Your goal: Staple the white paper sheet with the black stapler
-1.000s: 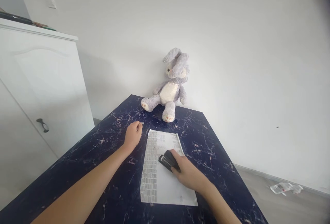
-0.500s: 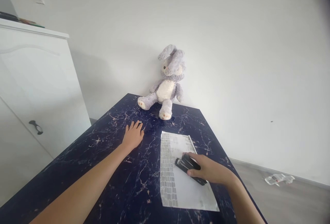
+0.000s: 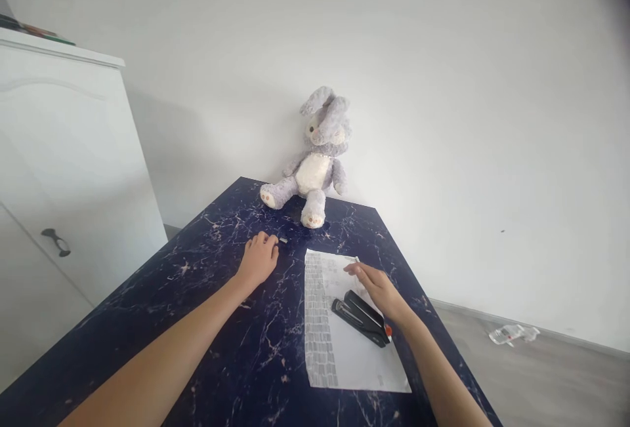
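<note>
A black stapler (image 3: 361, 319) with a red spot at its rear end lies slanted on a printed sheet of paper (image 3: 322, 348). My right hand (image 3: 377, 286) hovers just beyond the stapler, over the sheet's far right part, fingers stretched out and holding nothing. On the dark table, left of the paper, rests my left hand (image 3: 258, 260), its fingers loosely bent and the thumb apart. Beside its fingertips lies a small greyish strip (image 3: 283, 240), perhaps staples; whether a finger touches it is hard to see.
A grey plush rabbit (image 3: 315, 174) sits at the far end of the blue marbled table (image 3: 236, 348), against the wall. To the left stands a white cabinet (image 3: 73, 151). Clear plastic packaging (image 3: 512, 334) lies on the floor at right.
My right hand has let go of the stapler and moved up and away from it. The left hand's fingers have bent and shifted slightly right, and the small strip is now in plain view.
</note>
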`<state>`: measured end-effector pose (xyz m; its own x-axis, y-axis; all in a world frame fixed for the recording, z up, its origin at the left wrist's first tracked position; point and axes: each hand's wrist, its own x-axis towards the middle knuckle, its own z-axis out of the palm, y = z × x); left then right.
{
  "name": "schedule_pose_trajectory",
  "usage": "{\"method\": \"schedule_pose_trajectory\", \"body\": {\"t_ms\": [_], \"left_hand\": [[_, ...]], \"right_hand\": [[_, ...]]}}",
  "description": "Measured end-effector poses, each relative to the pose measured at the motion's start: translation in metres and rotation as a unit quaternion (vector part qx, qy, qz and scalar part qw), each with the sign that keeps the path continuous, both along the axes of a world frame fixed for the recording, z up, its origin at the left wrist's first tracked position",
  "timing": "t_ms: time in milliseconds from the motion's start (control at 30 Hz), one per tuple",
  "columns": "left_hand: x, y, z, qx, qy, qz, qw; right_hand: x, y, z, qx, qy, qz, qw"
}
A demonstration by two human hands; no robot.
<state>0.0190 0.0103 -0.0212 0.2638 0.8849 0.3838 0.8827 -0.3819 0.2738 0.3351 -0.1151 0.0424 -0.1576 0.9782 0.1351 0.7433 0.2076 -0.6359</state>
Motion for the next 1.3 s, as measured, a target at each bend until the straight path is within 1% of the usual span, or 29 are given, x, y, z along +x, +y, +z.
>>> {"method": "schedule_pose_trajectory", "body": {"t_ms": [33, 100, 167, 233, 300, 333, 367, 433, 500, 567, 667, 767, 833, 900, 967, 1033, 1100, 1167, 1233, 1300], "left_hand": [[-0.001, 0.001, 0.002, 0.002, -0.012, 0.027, 1.0], [-0.004, 0.003, 0.005, 0.0, -0.026, 0.067, 0.997], [-0.007, 0.005, 0.006, -0.007, -0.025, 0.08, 0.996], [-0.008, 0.005, 0.007, -0.017, -0.02, 0.079, 0.997], [-0.008, 0.005, 0.008, -0.027, -0.018, 0.081, 0.996], [-0.009, 0.004, 0.008, -0.031, -0.016, 0.081, 0.996], [-0.009, 0.004, 0.009, -0.035, -0.013, 0.079, 0.996], [-0.009, 0.003, 0.009, -0.04, -0.01, 0.075, 0.996], [-0.009, 0.003, 0.009, -0.043, -0.013, 0.071, 0.996], [-0.009, 0.003, 0.008, -0.045, -0.019, 0.071, 0.996], [-0.009, 0.004, 0.006, -0.044, -0.023, 0.072, 0.996], [-0.009, 0.005, 0.005, -0.044, -0.025, 0.069, 0.996], [-0.008, 0.005, 0.005, -0.049, -0.027, 0.069, 0.996], [-0.008, 0.005, 0.006, -0.052, -0.029, 0.07, 0.996], [-0.008, 0.005, 0.007, -0.053, -0.03, 0.069, 0.996], [-0.008, 0.005, 0.008, -0.053, -0.029, 0.067, 0.996], [-0.008, 0.005, 0.008, -0.053, -0.028, 0.066, 0.996], [-0.008, 0.005, 0.008, -0.053, -0.025, 0.067, 0.996], [-0.008, 0.006, 0.007, -0.051, -0.019, 0.068, 0.996], [-0.008, 0.008, 0.005, -0.048, -0.012, 0.07, 0.996]], "right_hand": [[-0.006, 0.003, 0.005, 0.01, -0.029, 0.011, 0.999], [-0.029, 0.012, 0.014, 0.03, -0.11, 0.059, 0.992], [-0.063, 0.029, 0.018, 0.048, -0.198, 0.111, 0.973], [-0.101, 0.055, 0.014, 0.053, -0.267, 0.142, 0.952], [-0.132, 0.086, 0.004, 0.055, -0.302, 0.156, 0.939], [-0.142, 0.102, -0.002, 0.049, -0.309, 0.165, 0.935], [-0.147, 0.117, -0.007, 0.024, -0.313, 0.181, 0.932], [-0.141, 0.142, -0.016, -0.036, -0.3, 0.194, 0.933], [-0.117, 0.157, -0.02, -0.08, -0.285, 0.182, 0.938], [-0.082, 0.162, -0.019, -0.1, -0.282, 0.158, 0.941], [-0.033, 0.157, -0.012, -0.131, -0.281, 0.125, 0.942], [-0.004, 0.142, -0.004, -0.146, -0.255, 0.101, 0.95], [0.003, 0.127, -0.001, -0.125, -0.201, 0.078, 0.968], [0.006, 0.108, -0.001, -0.094, -0.121, 0.062, 0.986], [0.007, 0.086, -0.002, -0.087, -0.047, 0.074, 0.992], [0.008, 0.064, -0.007, -0.1, -0.005, 0.111, 0.989], [0.011, 0.047, -0.014, -0.102, -0.003, 0.151, 0.983], [0.014, 0.034, -0.023, -0.087, -0.017, 0.169, 0.982], [0.019, 0.026, -0.031, -0.066, -0.029, 0.164, 0.984], [0.025, 0.019, -0.038, -0.039, -0.035, 0.144, 0.988]]}}
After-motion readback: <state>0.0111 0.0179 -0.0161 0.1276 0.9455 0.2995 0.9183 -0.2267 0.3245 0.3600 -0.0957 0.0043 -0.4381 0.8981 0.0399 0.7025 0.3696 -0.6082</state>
